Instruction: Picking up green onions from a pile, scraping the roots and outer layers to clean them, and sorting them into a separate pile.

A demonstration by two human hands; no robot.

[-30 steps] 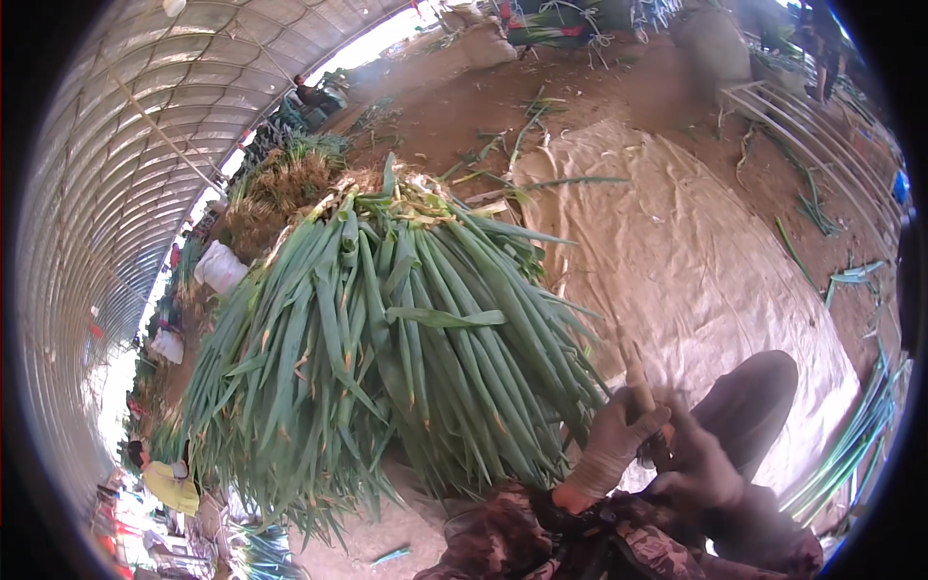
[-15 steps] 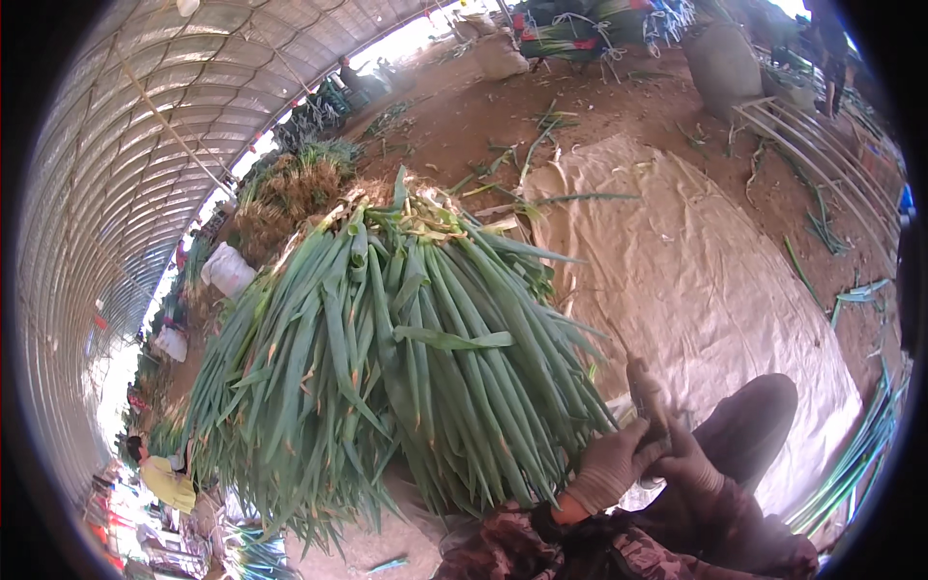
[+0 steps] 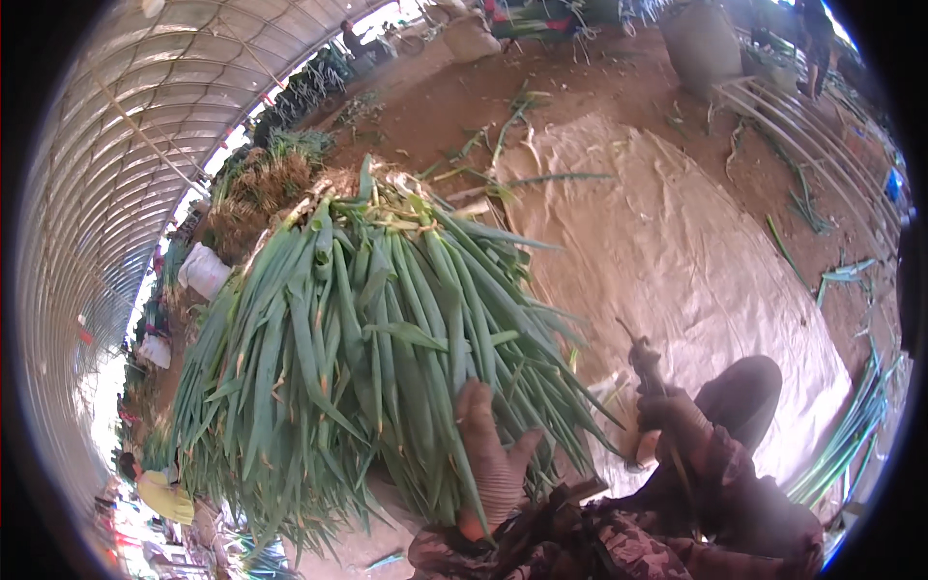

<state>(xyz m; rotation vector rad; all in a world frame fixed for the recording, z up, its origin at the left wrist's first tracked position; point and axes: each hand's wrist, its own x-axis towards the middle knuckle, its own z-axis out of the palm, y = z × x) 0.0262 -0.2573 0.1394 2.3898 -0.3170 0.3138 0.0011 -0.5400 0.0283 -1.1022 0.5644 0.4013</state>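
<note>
Arched roof (image 3: 145, 116) upper left, dirt floor (image 3: 416, 111), tan sheet (image 3: 667, 232) right. Green onion pile (image 3: 329, 338) centre-left, long axis roughly top-to-bottom, leaf tips down. Left hand (image 3: 493, 464) against it, fingers extended, thumb apart; right hand (image 3: 672, 414) curled round thin brown object (image 3: 647, 361), lower right.

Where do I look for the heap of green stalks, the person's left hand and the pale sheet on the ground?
Heap of green stalks (image 3: 377, 353): head view, middle of its leaves.
Left hand (image 3: 495, 468): head view, back of the hand.
Pale sheet (image 3: 677, 261): head view, bare middle.
</note>
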